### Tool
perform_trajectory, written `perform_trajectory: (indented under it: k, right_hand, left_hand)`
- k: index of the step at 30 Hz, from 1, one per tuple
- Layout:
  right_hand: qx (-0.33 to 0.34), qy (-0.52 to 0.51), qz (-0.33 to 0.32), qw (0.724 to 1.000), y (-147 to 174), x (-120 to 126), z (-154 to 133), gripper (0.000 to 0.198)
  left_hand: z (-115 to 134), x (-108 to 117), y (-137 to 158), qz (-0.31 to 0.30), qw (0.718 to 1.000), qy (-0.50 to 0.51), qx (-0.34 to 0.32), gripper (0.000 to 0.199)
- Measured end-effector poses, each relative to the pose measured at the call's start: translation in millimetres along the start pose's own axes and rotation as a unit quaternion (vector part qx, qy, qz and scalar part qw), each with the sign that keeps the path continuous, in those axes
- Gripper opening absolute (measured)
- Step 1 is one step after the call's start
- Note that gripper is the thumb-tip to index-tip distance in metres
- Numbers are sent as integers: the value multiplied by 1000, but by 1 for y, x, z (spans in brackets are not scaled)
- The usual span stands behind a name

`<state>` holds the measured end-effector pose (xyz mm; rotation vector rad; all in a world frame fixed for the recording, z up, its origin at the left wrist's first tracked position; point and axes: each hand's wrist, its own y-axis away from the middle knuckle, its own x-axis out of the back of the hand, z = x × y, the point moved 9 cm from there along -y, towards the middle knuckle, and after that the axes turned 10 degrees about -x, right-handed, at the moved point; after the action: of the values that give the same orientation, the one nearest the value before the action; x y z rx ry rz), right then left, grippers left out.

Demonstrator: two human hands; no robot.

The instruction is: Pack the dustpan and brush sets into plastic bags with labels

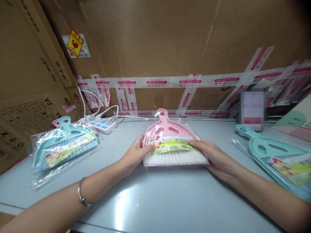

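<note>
A pink dustpan and brush set (170,129) in clear plastic is held just over the grey tabletop (155,194), its looped handle pointing away from me. My left hand (136,153) grips its left edge, thumb on the front near the label. On the opposite edge my right hand (213,157) is closed, thumb lying on the green floral label; its other fingers are mostly behind the pan. White bristles show along the near side. A wrapped turquoise dustpan set (65,142) lies to the left, with a pink handle behind it. Another turquoise dustpan set (274,152) lies at the right.
Large cardboard boxes (155,38) with red-and-white tape stand along the back and left. A white power strip (103,125) with plugged cables sits at the rear left. At the back right are a blurred upright device (252,108) and a pastel-coloured panel (296,119).
</note>
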<state>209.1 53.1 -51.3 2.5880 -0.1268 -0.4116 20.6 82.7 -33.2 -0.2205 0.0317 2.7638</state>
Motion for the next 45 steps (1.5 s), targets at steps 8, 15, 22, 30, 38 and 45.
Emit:
perform_trajectory:
  k: [8, 15, 22, 30, 38, 45]
  right_hand:
    - [-39, 10, 16, 999, -4, 2, 6, 15]
    - [-30, -2, -125, 992, 0, -13, 2, 19]
    - [-15, -19, -64, 998, -5, -7, 3, 21]
    - [43, -26, 39, 998, -8, 19, -7, 23]
    - [48, 69, -11, 996, 1, 4, -8, 102]
    - [116, 189, -29, 975, -2, 0, -12, 100]
  left_hand:
    - [4, -11, 7, -73, 997, -15, 24, 76]
    - [6, -11, 4, -102, 995, 14, 1, 65]
    - [-6, 19, -2, 51, 996, -37, 56, 39]
    - [17, 2, 0, -96, 968, -222, -67, 107]
    - [23, 17, -13, -34, 940, -313, -133, 31]
    - [24, 28, -15, 17, 944, -301, -135, 31]
